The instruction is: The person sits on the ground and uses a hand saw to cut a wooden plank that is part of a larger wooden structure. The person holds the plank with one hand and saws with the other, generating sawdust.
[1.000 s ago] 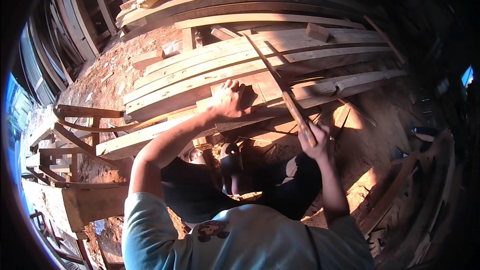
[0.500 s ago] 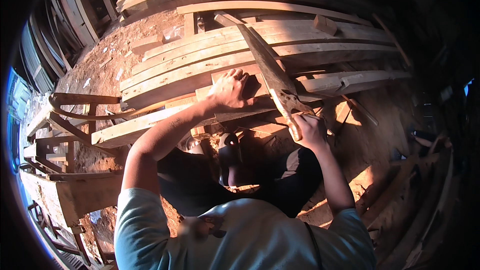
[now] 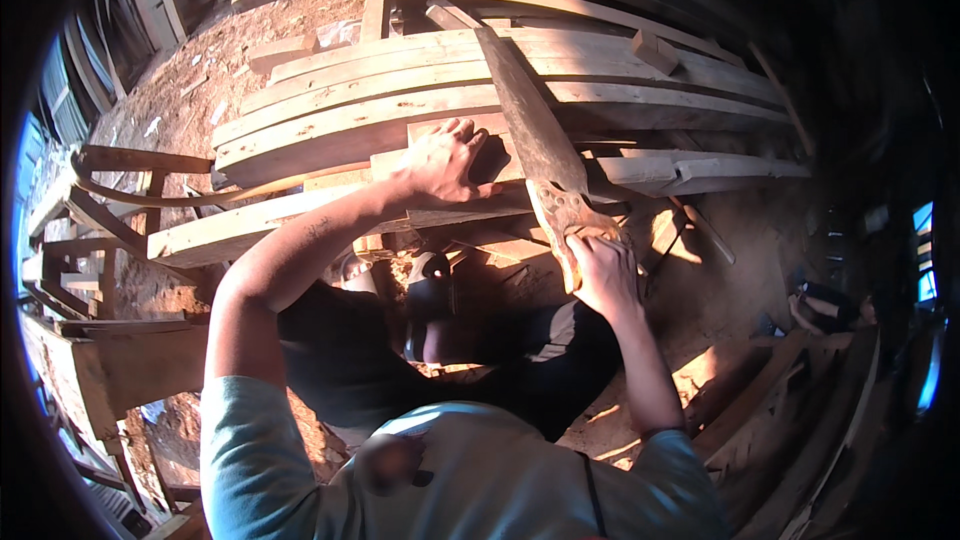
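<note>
My right hand (image 3: 605, 272) is wrapped around the wooden handle of a handsaw (image 3: 530, 115). Its broad, brownish blade points away from me and lies across the timber, a little right of my left hand. My left hand (image 3: 447, 162) presses on a short wooden board (image 3: 390, 168), its fingers bent over the top and its thumb apart toward the saw. That board sits over a longer beam (image 3: 225, 232) running left to right before me. Where the blade's teeth meet the wood is hard to make out.
Several long planks (image 3: 330, 105) lie side by side beyond my hands, with a small wood block (image 3: 655, 52) on them. At left stands a wooden frame (image 3: 150, 190). My shoes (image 3: 428, 285) are just below the beam. A person (image 3: 835, 308) shows at far right.
My right hand has drawn the handsaw a short way toward me. My left hand keeps its place on the board. The whole view has shifted slightly.
</note>
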